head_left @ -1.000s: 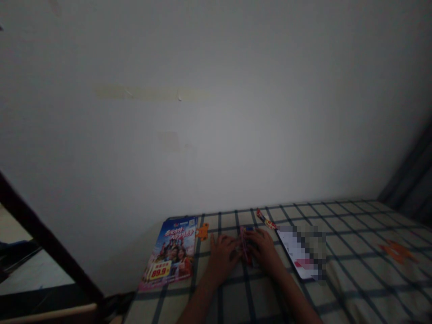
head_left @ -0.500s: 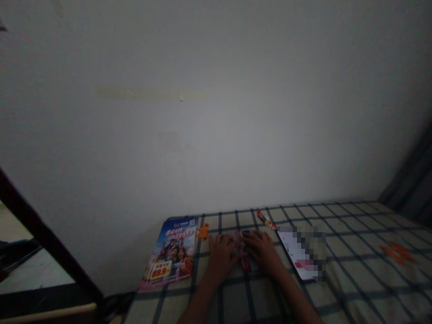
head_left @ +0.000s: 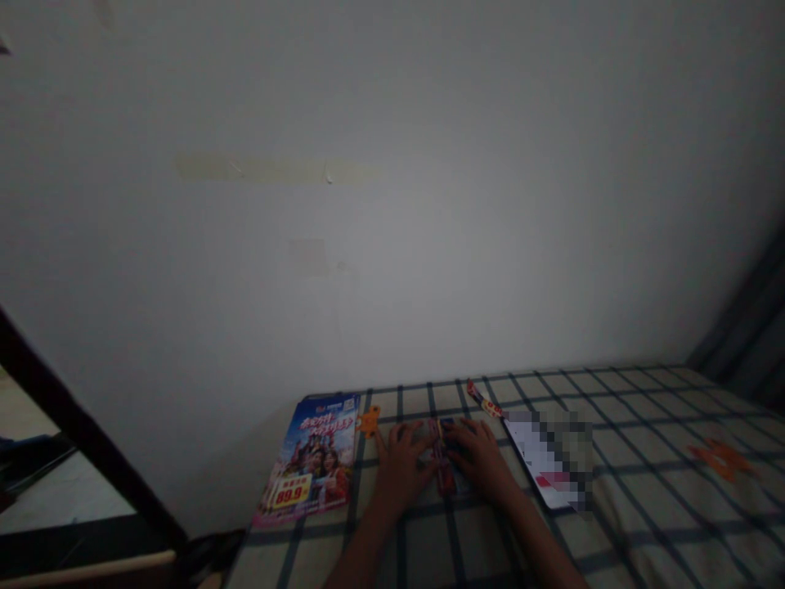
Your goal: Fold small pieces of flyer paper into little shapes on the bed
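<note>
A narrow, folded printed flyer [head_left: 446, 476], red and blue, lies on the checked sheet between my hands. From its left side my left hand [head_left: 403, 454] holds it, the fingers bent and the thumb against its edge. My right hand [head_left: 475, 451] is on the right side with curled fingers pressing its edge and upper part. Parts of the flyer are hidden under the fingers. Dim light leaves the fingertips hard to make out.
A stack of printed flyers [head_left: 319, 458] lies to the left. To the right is a phone-like flat item [head_left: 536, 462], partly pixelated, with a folded printed strip [head_left: 484, 399] at its top corner. A plain wall [head_left: 429, 245] rises behind the checked sheet [head_left: 643, 458].
My left hand has shifted very slightly, and the folded flyer sits a little straighter between my hands. The stack and the flat item stay in place.
</note>
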A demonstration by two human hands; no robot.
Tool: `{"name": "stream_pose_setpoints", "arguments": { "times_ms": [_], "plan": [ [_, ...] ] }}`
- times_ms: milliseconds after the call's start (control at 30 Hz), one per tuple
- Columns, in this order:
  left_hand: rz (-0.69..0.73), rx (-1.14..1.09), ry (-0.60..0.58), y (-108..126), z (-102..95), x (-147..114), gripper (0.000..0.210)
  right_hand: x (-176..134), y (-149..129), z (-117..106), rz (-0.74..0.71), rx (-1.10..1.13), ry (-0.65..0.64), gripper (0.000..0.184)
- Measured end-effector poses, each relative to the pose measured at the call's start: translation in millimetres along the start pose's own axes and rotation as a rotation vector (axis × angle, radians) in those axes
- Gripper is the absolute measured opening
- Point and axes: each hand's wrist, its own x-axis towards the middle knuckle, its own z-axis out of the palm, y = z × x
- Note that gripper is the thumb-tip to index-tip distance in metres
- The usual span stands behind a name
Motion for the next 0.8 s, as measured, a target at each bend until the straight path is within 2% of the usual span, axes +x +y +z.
{"name": "stream_pose_setpoints", "arguments": {
  "times_ms": [200,400,800],
  "plan": [
    [0.007,-0.019,0.025,-3,4.4,1,0.048,1,4,2,0.010,0.040,-0.015,0.032],
    [-0.031,0.017,0.000,-1,1.9,0,0.047,11,4,6,0.017,0.018,0.068,0.020],
    [-0.054,0.050,0.040,0,-1.9,-3,0.048,22,-13,5,0.080,0.000,0.120,0.016]
  ]
}}
